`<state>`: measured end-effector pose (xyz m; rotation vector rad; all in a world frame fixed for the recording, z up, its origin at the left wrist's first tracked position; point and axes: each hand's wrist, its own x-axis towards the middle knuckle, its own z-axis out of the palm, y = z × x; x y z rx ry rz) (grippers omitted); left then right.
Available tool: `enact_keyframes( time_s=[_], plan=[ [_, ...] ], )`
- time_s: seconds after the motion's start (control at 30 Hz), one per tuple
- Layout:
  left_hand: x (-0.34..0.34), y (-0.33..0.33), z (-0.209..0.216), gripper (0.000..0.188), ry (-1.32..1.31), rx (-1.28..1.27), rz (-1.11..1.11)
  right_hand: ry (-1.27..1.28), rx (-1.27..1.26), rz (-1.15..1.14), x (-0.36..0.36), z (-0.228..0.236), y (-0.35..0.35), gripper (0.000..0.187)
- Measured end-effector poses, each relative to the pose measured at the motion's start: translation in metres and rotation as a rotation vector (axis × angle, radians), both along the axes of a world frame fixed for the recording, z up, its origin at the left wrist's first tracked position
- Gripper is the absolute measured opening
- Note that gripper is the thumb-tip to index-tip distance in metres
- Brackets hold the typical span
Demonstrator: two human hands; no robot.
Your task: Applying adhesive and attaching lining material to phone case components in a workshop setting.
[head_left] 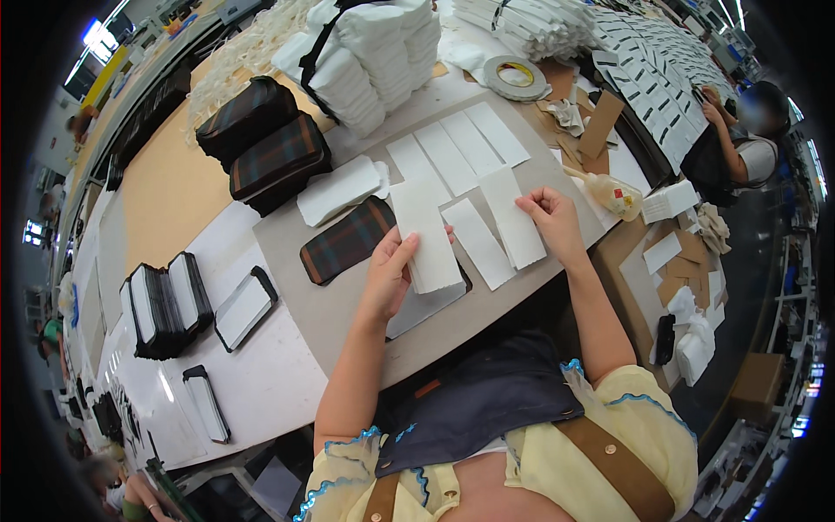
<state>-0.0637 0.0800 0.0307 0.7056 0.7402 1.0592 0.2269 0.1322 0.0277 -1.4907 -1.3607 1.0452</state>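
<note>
My left hand [391,270] is closed on a white rectangular strip [426,239], thumb on its face, held over a grey board [296,287]. Between the thumb and fingers of my right hand [554,224] is the edge of another white strip [513,217]. A loose white strip [477,245] lies on the board between the two. Farther back, several more white strips [452,148] lie side by side. Left of my left hand is a dark plaid fabric panel [348,240] with rounded corners, and behind it a stack of white padded pieces [341,193].
Stacked plaid cases [280,161] and bundled white pieces [370,65] stand at the back. Black-edged panels [165,304] are at left. A tape roll [517,78], a glue bottle [615,195] and cardboard scraps [600,124] lie right. Another person [748,157] works at far right.
</note>
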Motion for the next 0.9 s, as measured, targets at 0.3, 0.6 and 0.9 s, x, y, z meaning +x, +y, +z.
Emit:
enact_keyframes(
  time_s=[0.3, 0.6, 0.9],
  plan=[
    [-0.001, 0.002, 0.002, 0.041, 0.064, 0.009, 0.049, -0.347, 0.117, 0.062, 0.002, -0.011, 0.002, 0.021],
    [-0.003, 0.001, 0.003, 0.042, 0.069, 0.007, 0.059, -0.848, 0.311, 0.089, -0.010, -0.004, -0.030, 0.044],
    [-0.001, 0.000, 0.005, 0.040, 0.065, 0.024, 0.043, -0.827, 0.305, -0.014, -0.020, -0.011, -0.044, 0.048]
  ],
)
